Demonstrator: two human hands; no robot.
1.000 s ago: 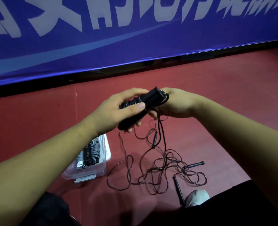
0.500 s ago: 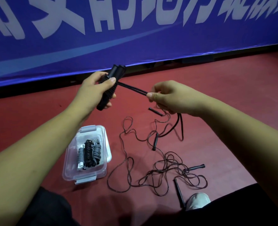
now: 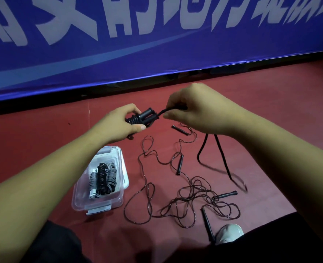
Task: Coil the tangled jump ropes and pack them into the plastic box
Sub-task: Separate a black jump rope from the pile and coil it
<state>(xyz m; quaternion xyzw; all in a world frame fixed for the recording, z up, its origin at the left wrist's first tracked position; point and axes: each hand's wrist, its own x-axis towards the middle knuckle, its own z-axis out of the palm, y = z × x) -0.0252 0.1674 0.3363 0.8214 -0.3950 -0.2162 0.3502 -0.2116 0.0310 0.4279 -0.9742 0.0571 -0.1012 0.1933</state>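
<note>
The left hand gripped the 2 black handles, fingers curled round them and the turns wound on them, above the red floor. The right hand pinched the thick black cord just beside the handles, its slack hanging to the floor. Winding well probably called for light tension, each turn laid snug beside the last, and the left thumb pinning the wraps. The plastic box stood open on the floor near the left forearm, with coiled ropes inside. The thin tangled ropes lay to its right.
</note>
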